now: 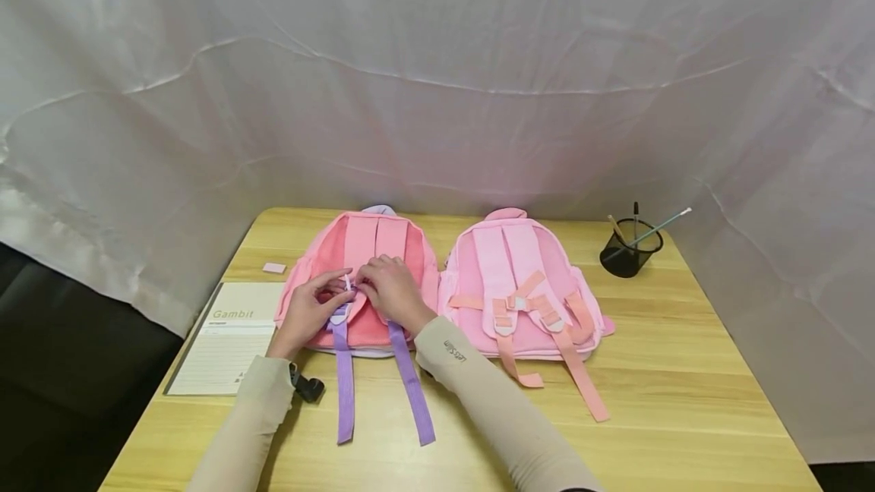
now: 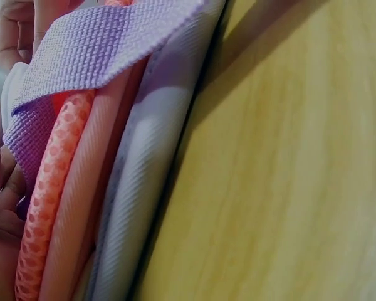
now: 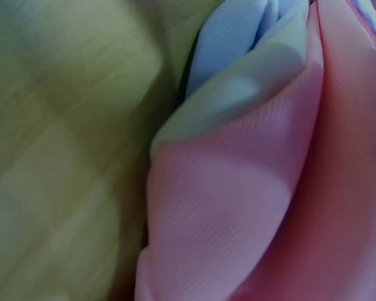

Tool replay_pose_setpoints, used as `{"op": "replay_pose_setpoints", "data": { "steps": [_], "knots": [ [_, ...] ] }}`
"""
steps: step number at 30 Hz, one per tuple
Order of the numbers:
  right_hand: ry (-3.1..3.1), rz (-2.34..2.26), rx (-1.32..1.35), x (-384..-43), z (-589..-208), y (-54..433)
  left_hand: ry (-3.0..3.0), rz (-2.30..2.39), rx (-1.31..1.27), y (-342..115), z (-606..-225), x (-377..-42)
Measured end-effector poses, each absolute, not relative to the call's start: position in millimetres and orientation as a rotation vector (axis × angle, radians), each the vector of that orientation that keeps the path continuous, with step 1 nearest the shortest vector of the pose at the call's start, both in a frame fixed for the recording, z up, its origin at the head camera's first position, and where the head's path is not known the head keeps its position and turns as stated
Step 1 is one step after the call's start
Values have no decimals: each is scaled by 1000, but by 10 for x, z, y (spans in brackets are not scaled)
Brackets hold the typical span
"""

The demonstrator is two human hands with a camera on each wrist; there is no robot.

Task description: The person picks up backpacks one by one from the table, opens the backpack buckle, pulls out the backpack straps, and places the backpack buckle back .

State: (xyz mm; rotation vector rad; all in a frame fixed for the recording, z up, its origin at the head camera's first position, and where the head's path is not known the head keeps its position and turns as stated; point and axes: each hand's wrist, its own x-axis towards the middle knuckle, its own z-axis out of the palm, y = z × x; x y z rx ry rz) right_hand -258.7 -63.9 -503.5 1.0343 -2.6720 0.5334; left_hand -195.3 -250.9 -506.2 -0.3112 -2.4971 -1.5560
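The left hand (image 1: 314, 308) is pinching a small white buckle (image 1: 348, 282) between thumb and fingers, with little gap showing. The right hand (image 1: 393, 287) is curling its fingers just beside it; whether they are gripping anything cannot be determined. The coral backpack (image 1: 331, 249) is lying strap side up near the desk's (image 1: 670, 401) far edge, towards the far left corner. Two purple straps (image 1: 345, 393) are trailing towards the near edge.

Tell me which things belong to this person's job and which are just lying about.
In the job: left hand, right hand, coral backpack, its purple straps, white clip.

Apparently just lying about: light pink backpack, notebook, mesh pen cup, small pink block.
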Motion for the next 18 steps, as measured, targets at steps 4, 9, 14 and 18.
{"op": "replay_pose_setpoints", "data": {
  "steps": [4,9,14,18],
  "knots": [
    [-2634,515,1071,-2571,-5039,-659,-2489,-1568,-311,-2503,-5063,-1947],
    [-2631,551,1079,-2556,-5023,-653,-2487,-1561,-304,-2508,-5093,-1956],
    [-2658,581,1040,-2576,-5040,-598,-2490,-1551,-288,-2504,-5095,-1957],
    [-2643,558,1031,-2601,-5056,-563,-2493,-1544,-291,-2496,-5070,-1951]
  ]
}}
